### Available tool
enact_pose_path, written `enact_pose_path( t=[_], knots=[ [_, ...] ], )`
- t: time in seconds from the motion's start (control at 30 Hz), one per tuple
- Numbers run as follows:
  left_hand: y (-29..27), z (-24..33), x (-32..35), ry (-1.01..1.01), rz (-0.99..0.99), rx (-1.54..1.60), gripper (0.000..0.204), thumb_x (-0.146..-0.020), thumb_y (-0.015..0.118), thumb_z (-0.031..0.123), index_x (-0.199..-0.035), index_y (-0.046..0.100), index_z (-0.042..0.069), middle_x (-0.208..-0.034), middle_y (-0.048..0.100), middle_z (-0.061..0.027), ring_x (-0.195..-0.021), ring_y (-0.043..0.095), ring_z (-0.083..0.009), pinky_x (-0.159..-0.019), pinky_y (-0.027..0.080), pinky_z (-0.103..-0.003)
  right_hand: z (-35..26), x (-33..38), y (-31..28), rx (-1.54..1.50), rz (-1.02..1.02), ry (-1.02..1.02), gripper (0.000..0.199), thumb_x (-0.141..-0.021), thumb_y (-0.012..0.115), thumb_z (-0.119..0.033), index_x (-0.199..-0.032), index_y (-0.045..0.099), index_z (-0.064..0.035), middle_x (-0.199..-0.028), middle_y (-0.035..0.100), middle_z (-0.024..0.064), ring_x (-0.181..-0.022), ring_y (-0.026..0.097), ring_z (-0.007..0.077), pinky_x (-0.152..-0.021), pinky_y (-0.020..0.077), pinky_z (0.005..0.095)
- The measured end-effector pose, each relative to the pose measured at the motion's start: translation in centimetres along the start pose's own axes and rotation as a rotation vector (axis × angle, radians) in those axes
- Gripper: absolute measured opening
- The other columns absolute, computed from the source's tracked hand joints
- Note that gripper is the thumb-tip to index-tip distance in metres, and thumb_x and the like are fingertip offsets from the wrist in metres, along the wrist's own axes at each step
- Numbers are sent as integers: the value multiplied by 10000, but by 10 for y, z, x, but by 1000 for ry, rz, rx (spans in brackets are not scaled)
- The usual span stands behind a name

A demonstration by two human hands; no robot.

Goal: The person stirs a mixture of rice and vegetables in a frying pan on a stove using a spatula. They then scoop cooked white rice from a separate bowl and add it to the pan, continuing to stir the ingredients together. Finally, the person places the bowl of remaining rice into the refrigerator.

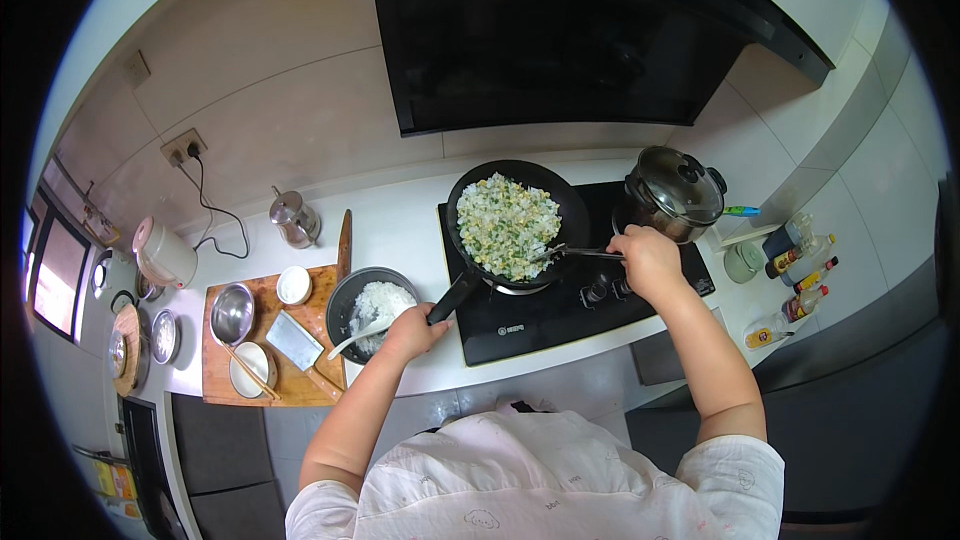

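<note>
- Wooden cutting board (315, 380) is lying at the far left of the counter (400, 225), carrying a steel bowl (232, 312), a small white dish (293, 284), a cleaver (296, 344) and a bowl with chopsticks (250, 368).
- Just right of the board, a dark inner pot of white rice (375, 305) is sitting with a pale spoon leaning in it, touching the left side of the left hand.
- Moving right, the left hand (415, 332) is wrapping closed around the end of the black pan handle (455, 295); that grip is tight, with the fingers folded over the handle.
- The handle's long axis is running up and to the right from this hand toward the frying pan (575, 215), which is sitting on the black cooktop (545, 325) and is filled with fried rice (508, 223) flecked with green and yellow.
- So the pan is lying up and right of the left hand, and left of the right hand; both hands are near it, one at each side.
- Further right, the right hand (648, 258) is closing around the handle of a metal spatula (575, 253), whose shaft is pointing leftward and whose blade is resting in the rice at the pan's near right edge.
- Beyond that hand, a lidded steel pot (675, 192) is standing on the back right burner, close to the pan's rim.
- At the far right, sauce bottles (800, 270) are standing clustered on the counter.
</note>
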State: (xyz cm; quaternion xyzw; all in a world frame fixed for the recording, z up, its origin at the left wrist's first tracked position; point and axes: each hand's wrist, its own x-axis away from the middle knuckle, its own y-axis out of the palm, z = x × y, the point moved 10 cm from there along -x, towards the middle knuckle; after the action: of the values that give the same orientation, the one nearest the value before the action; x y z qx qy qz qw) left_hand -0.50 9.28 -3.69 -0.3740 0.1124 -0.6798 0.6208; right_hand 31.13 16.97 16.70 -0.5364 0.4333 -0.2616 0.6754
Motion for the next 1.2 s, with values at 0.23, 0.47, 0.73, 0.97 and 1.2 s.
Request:
enact_pose_path(
  t=[0.23, 0.47, 0.73, 0.97, 1.2],
  knots=[
    [5, 2, 10, 11, 13, -39, 315, -822, 671, 332, -975, 640, 58, -612, 621, -79, -491, 602, -185, -541, 489, -332, -9, 16, -23, -72, -109, -79, 249, -636, 704, -14, -846, 666, -142, -804, 589, 62, -786, 609, 293, -646, 497, 410],
    [-5, 11, 3, 31, 29, -75, 313, -823, 669, 334, -986, 645, 68, -602, 620, -79, -501, 611, -194, -556, 493, -332, -69, 17, 63, -16, -50, -103, 346, -752, 624, -76, -1065, 682, -212, -795, 547, 80, -635, 603, 271, -539, 491, 396],
    [-5, 5, 4, 19, 12, -41, 334, -815, 671, 349, -989, 646, 65, -634, 632, -103, -555, 630, -235, -587, 498, -355, -12, 7, 77, -319, 21, 268, 344, -789, 682, -173, -1131, 667, -202, -856, 618, 118, -788, 629, 322, -678, 512, 416],
    [-6, 3, 5, -3, 21, -79, 349, -811, 671, 361, -985, 650, 59, -729, 659, -142, -666, 652, -293, -659, 504, -387, -15, -22, 32, -302, 168, 162, 335, -749, 714, -105, -1079, 665, -131, -829, 606, 111, -779, 619, 323, -669, 496, 413],
    [-6, 5, 0, 25, 47, -83, 340, -807, 686, 357, -961, 650, 56, -692, 628, -120, -625, 617, -255, -621, 484, -369, -49, -59, 69, 20, 124, -110, 292, -762, 579, -73, -1014, 693, -166, -820, 574, 74, -688, 627, 260, -581, 506, 379]
  ],
)
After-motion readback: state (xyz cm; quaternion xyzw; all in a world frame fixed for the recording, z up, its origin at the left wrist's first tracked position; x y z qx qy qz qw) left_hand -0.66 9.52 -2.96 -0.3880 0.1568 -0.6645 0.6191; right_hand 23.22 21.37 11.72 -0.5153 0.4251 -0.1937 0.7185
